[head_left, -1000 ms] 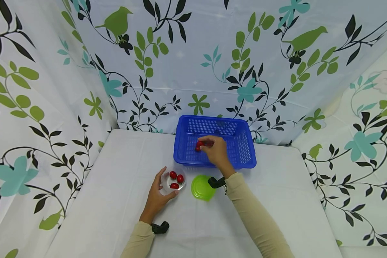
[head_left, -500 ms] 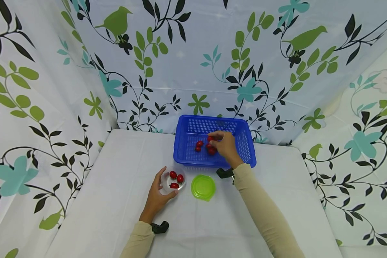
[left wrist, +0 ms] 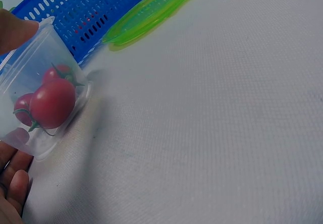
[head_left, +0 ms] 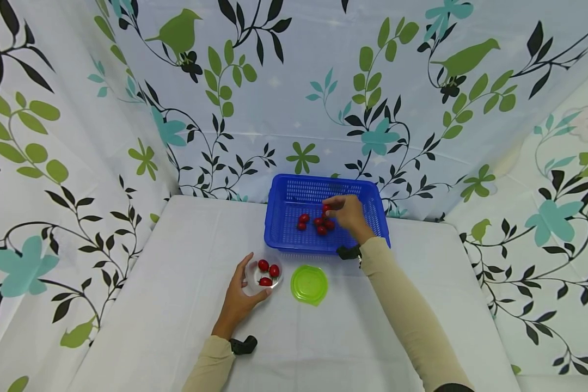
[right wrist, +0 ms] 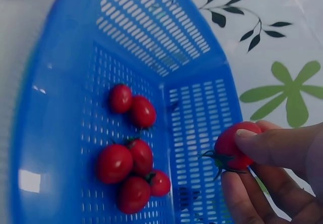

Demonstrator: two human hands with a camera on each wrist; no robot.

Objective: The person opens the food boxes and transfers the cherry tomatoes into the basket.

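My right hand point(head_left: 351, 215) pinches a cherry tomato point(right wrist: 237, 144) between thumb and fingers, held above the floor of the blue basket point(head_left: 278, 237). Several other cherry tomatoes point(right wrist: 114, 163) lie loose in that basket, to the left of the held one in the head view. My left hand point(head_left: 242, 296) grips a small clear plastic cup point(left wrist: 43, 77), thumb at its rim and fingers round the far side. Three red cherry tomatoes point(left wrist: 53, 103) with green stems sit inside the cup, which stands on the table.
A green lid point(head_left: 309, 285) lies flat on the white-covered table point(head_left: 186, 245), between the cup and my right forearm. The basket stands at the table's back edge, before a leaf-patterned curtain point(head_left: 294, 81).
My right hand has moved right within the basket and lifted, now with a tomato in its pinch. More tomatoes in the basket have come into sight. The left hand and cup have stayed put.
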